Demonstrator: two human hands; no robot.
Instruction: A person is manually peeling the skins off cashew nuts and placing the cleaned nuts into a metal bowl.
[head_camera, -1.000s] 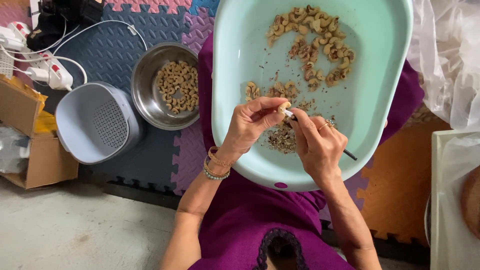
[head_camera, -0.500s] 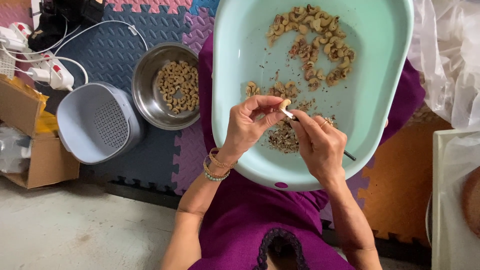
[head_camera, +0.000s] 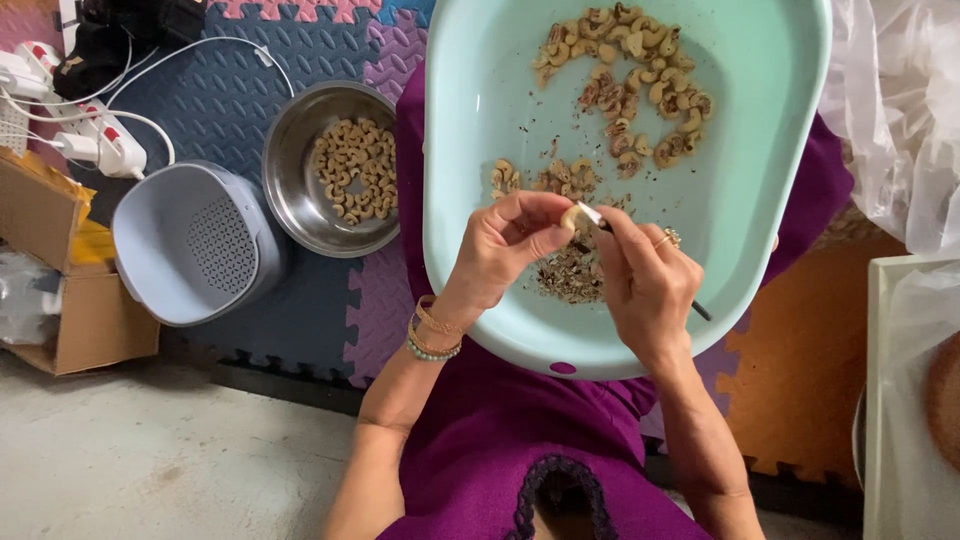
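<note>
Floor of interlocking foam mats (head_camera: 230, 90), blue, purple and orange, bare concrete at the near edge. Person in a purple garment sits with a large pale-green plastic basin (head_camera: 770, 150) on the lap. Left hand (head_camera: 505, 250) pinches a small pale cashew kernel (head_camera: 572, 216) between thumb and fingertips, over the basin's near middle. Right hand (head_camera: 645, 280) is closed around a thin dark-handled blade (head_camera: 592, 215), tip touching the kernel. Judgement: kernel is light, hard but brittle, smooth and curved, so likely to slip or snap; best pinched across its thick middle, leaving one end free for the blade. Brown skin scraps (head_camera: 575, 280) lie just under the hands; pile of unpeeled cashews (head_camera: 630, 80) sits at the basin's far side. Left of the basin, a round steel bowl of peeled cashews (head_camera: 350, 170), then a grey plastic strainer basket (head_camera: 195, 245), a cardboard box (head_camera: 70, 300), a white power strip (head_camera: 105, 145).
</note>
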